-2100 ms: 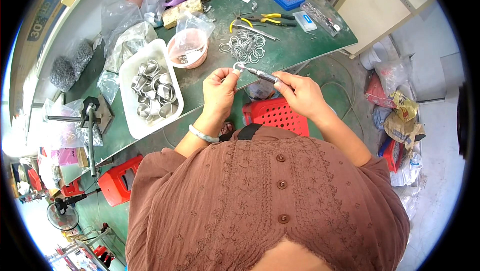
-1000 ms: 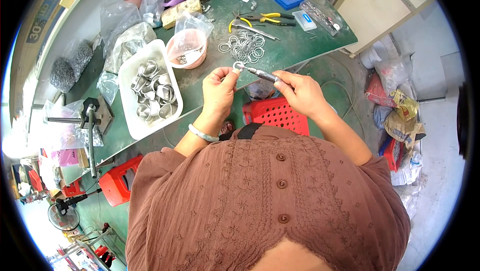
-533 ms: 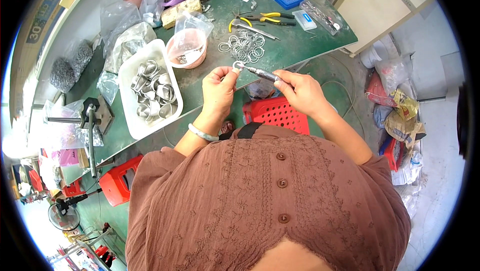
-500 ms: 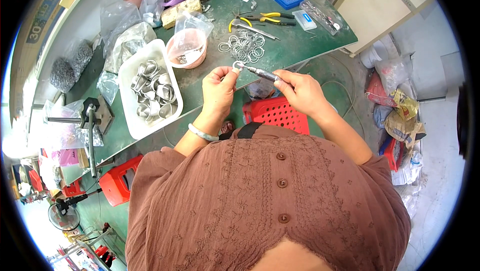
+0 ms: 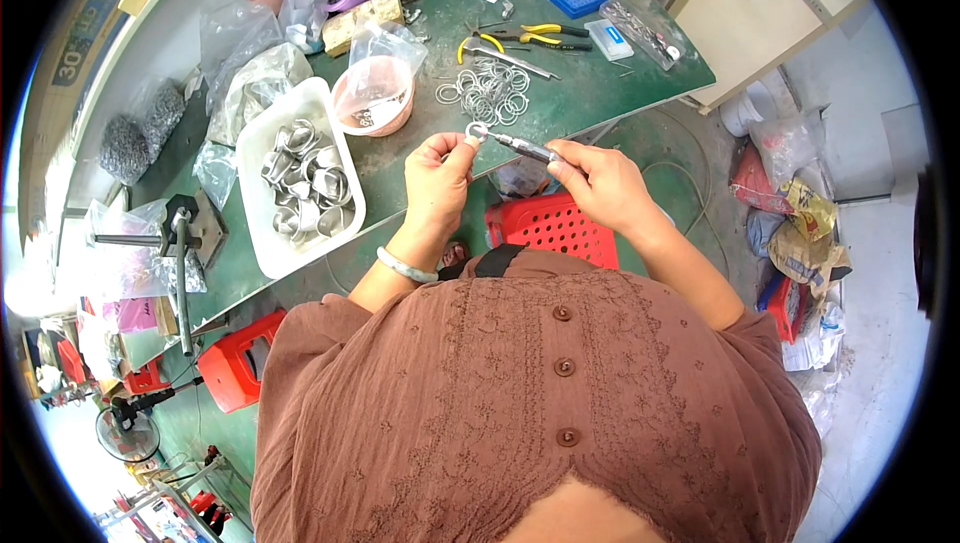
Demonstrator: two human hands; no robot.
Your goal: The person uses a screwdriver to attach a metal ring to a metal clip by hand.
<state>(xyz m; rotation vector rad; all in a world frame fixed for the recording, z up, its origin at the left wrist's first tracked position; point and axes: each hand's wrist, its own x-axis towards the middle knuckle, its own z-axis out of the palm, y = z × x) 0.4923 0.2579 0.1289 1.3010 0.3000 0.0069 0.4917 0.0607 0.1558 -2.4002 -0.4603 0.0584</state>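
Over the front edge of the green workbench, my left hand (image 5: 440, 178) pinches a small silvery ring (image 5: 476, 131) between thumb and fingertips. My right hand (image 5: 604, 183) is closed round a slim metal rotary handpiece (image 5: 528, 149), whose narrow tip meets the ring or lies right beside it; the exact contact is too small to make out. Just beyond my hands lies a loose pile of silvery rings (image 5: 490, 93) on the bench. Left of my left hand stands a white tray (image 5: 352, 168) holding several wide curved metal pieces (image 5: 305, 183).
A pink bowl (image 5: 398, 120) with a plastic bag sits beside the tray. Behind the ring pile lie yellow-handled pliers (image 5: 555, 38) and a blue rack (image 5: 573, 1) with pink pieces. A bench-mounted metal press (image 5: 185, 233) stands at left. Under the bench edge is a red stool (image 5: 560, 228).
Almost nothing differs. The ring between my left fingertips appears slightly turned; both hands stay in the same place.
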